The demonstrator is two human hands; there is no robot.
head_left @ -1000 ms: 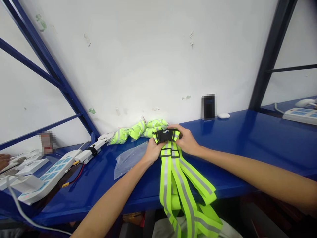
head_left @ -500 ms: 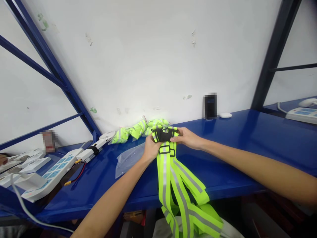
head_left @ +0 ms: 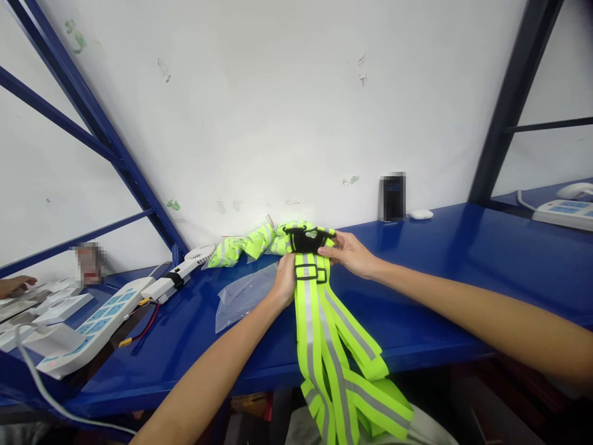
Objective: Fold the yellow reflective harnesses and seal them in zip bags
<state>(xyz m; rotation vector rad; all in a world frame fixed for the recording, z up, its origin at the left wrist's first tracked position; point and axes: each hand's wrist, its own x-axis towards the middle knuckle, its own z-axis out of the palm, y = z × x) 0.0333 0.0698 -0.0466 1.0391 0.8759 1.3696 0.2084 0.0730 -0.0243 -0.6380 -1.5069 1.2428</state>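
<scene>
A neon yellow-green harness of reflective straps [head_left: 307, 315] with grey stripes hangs over the blue table's front edge. Its top has a black piece [head_left: 306, 241], with black buckles [head_left: 306, 272] just below. My right hand [head_left: 346, 252] pinches the right side of the black piece, thumb in front. My left hand [head_left: 284, 278] is closed at the left edge of the straps by the buckles; its fingertips are hidden behind them. Behind my left wrist a clear plastic bag [head_left: 243, 296] lies flat on the table.
Bundled yellow-green straps [head_left: 231, 250] lie against the wall. On the left are a small white fan [head_left: 200, 253], a power strip [head_left: 97, 324] and another person's hand [head_left: 17, 284]. A dark upright device [head_left: 393, 198] and white case [head_left: 421, 214] stand at the back right of the blue table [head_left: 417, 266].
My left hand has slid slightly down, off the black piece to the strap edge. The black piece has risen a little and tilted. Another person's hand shows more at the far left.
</scene>
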